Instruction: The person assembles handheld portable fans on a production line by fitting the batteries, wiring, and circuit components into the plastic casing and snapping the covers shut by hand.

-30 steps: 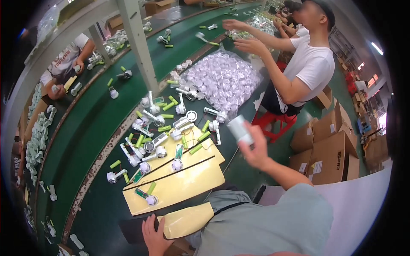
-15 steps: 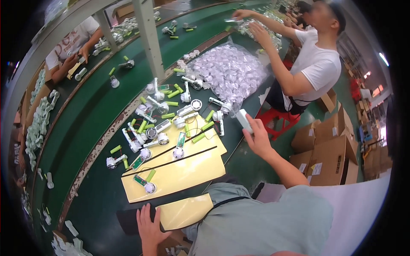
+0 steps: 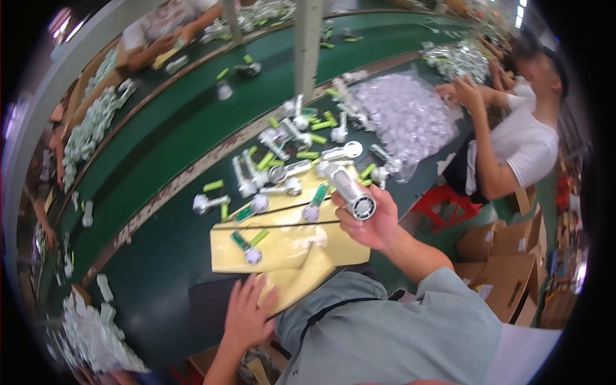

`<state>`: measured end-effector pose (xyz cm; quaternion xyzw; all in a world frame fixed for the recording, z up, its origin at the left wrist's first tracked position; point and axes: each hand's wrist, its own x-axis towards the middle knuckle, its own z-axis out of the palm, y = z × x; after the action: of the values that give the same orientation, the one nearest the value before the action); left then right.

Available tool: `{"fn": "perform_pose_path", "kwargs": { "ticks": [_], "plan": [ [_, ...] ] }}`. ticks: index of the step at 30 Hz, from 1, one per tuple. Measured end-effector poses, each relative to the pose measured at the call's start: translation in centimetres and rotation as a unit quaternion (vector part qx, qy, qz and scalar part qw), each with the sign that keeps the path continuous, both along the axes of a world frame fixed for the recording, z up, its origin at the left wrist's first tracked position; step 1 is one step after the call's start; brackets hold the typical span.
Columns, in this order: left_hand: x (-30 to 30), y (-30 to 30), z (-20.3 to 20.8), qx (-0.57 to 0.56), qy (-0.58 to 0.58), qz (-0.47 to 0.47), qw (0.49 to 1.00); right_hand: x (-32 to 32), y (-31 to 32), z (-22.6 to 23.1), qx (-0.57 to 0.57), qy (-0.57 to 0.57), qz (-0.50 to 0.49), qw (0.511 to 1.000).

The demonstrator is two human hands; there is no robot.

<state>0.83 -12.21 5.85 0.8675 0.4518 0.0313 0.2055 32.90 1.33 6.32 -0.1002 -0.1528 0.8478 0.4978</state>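
Cylinder part (image 3: 348, 190) in the right hand (image 3: 372, 224): silvery grey, smooth, with a soft shine like metal or plated plastic; round end with a grille.
Yellow sheets (image 3: 289, 247) under the left hand (image 3: 247, 314): glossy film or coated paper, a little wrinkled.
Bench (image 3: 160, 256): dark green cover, matt, looks like cloth or rubber belt.
Green pieces (image 3: 213, 186): light green plastic, smooth.
Clear bags (image 3: 404, 115): thin transparent plastic, shiny, crumpled.
Cartons (image 3: 507, 269): brown cardboard, matt and rough.
Sleeve (image 3: 410, 321): grey-green cloth, matt.
Stool (image 3: 443, 208): red plastic, smooth.
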Motion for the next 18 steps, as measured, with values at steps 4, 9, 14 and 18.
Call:
{"fn": "perform_pose_path", "kwargs": {
  "ticks": [4,9,14,18],
  "plan": [
    [0.2,-0.6,-1.8,-0.02,0.027,-0.021,0.999,-1.2,1.0,0.5,0.043,-0.189,0.015,0.981],
    [-0.9,1.1,0.9,0.004,-0.221,0.08,0.972,-4.9,1.6,-0.6,0.033,-0.267,0.093,0.959],
    [0.9,7.5,3.0,-0.053,-0.42,0.253,0.87,-8.8,2.1,1.6,0.236,-0.429,0.137,0.861],
    [1.2,9.8,1.8,-0.147,-0.474,0.2,0.845,-10.6,3.4,1.2,0.354,-0.445,0.102,0.816]
  ]
}}
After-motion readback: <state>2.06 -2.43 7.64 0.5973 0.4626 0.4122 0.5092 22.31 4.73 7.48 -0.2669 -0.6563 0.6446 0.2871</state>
